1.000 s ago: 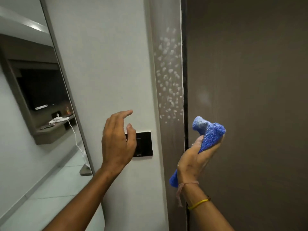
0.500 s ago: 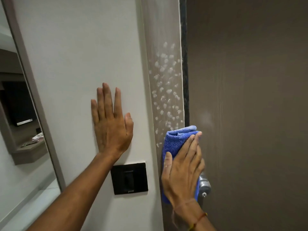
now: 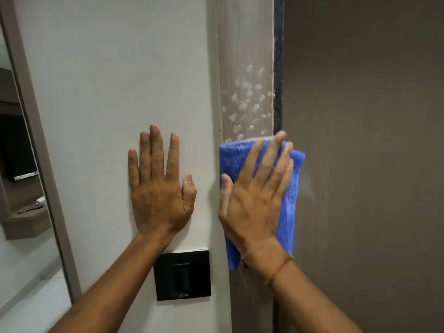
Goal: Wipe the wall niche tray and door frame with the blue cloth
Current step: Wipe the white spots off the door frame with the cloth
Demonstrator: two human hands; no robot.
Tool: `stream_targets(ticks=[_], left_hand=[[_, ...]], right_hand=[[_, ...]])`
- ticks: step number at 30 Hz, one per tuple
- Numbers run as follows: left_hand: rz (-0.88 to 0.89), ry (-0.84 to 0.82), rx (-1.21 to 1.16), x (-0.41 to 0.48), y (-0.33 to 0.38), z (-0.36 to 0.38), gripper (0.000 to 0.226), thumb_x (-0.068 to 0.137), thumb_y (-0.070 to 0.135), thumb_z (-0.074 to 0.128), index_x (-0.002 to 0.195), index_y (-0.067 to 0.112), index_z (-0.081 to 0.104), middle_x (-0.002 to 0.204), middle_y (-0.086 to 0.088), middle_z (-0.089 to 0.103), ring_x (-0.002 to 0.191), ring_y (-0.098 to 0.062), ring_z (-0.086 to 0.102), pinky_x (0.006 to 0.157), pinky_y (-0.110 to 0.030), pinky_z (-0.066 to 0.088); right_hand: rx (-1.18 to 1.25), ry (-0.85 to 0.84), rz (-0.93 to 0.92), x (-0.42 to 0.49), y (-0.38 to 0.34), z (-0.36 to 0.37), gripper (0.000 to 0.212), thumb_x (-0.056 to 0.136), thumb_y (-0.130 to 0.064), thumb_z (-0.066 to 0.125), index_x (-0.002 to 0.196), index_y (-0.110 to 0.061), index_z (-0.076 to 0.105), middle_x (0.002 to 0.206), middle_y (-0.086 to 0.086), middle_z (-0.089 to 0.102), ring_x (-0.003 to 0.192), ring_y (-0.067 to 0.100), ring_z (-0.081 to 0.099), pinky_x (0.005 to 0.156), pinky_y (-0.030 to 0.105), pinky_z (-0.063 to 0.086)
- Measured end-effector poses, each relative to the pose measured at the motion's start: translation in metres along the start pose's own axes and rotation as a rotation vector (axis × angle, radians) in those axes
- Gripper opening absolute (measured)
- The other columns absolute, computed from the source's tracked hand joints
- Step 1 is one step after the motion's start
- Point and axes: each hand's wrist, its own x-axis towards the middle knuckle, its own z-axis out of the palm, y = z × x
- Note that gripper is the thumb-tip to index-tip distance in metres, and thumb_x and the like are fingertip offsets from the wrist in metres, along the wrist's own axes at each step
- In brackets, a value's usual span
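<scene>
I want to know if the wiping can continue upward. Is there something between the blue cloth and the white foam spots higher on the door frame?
Nothing visible stands in the way. The right hand presses the blue cloth flat on the door frame, and the foam spots begin directly above the cloth's top edge. The left hand rests on the wall, off to the side.

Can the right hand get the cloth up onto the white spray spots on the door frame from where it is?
Probably yes. The right hand presses the blue cloth flat on the door frame just below the spray spots. Nothing lies between them; the left hand rests on the wall, aside.
</scene>
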Motion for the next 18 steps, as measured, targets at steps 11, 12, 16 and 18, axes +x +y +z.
stream_targets(ticks=[11,12,16,18], left_hand=[[-0.032,-0.043,-0.02,0.01,0.01,-0.009,0.072,0.084,0.036,0.032,0.149,0.013,0.01,0.158,-0.016,0.005,0.147,-0.026,0.001,0.119,-0.043,-0.001],[-0.03,-0.029,-0.034,0.016,0.012,-0.01,0.072,0.085,0.035,0.033,0.149,0.012,0.01,0.158,-0.017,0.006,0.147,-0.026,0.001,0.119,-0.044,0.0],[-0.009,0.011,-0.064,0.039,0.018,-0.011,0.07,0.086,0.032,0.033,0.149,0.011,0.013,0.158,-0.017,0.011,0.147,-0.026,0.006,0.119,-0.045,0.006],[-0.008,0.019,-0.054,0.041,0.019,-0.01,0.069,0.086,0.03,0.033,0.149,0.011,0.013,0.158,-0.017,0.012,0.147,-0.026,0.006,0.119,-0.045,0.007]], right_hand=[[-0.07,-0.06,-0.084,-0.05,0.019,0.01,0.091,0.087,-0.059,0.034,0.148,0.0,0.002,0.153,0.027,0.01,0.141,0.048,0.012,0.111,0.06,0.018],[-0.067,-0.064,-0.096,-0.048,0.019,0.009,0.09,0.086,-0.056,0.037,0.148,0.001,0.005,0.153,0.028,0.011,0.14,0.049,0.013,0.111,0.06,0.019],[-0.04,-0.047,-0.105,-0.01,0.008,-0.005,0.083,0.088,-0.051,0.037,0.147,0.001,0.009,0.155,0.03,0.012,0.141,0.051,0.016,0.112,0.062,0.026],[-0.014,0.003,-0.113,0.035,-0.005,-0.018,0.08,0.088,-0.049,0.037,0.147,0.002,0.015,0.155,0.029,0.017,0.141,0.05,0.019,0.113,0.061,0.027]])
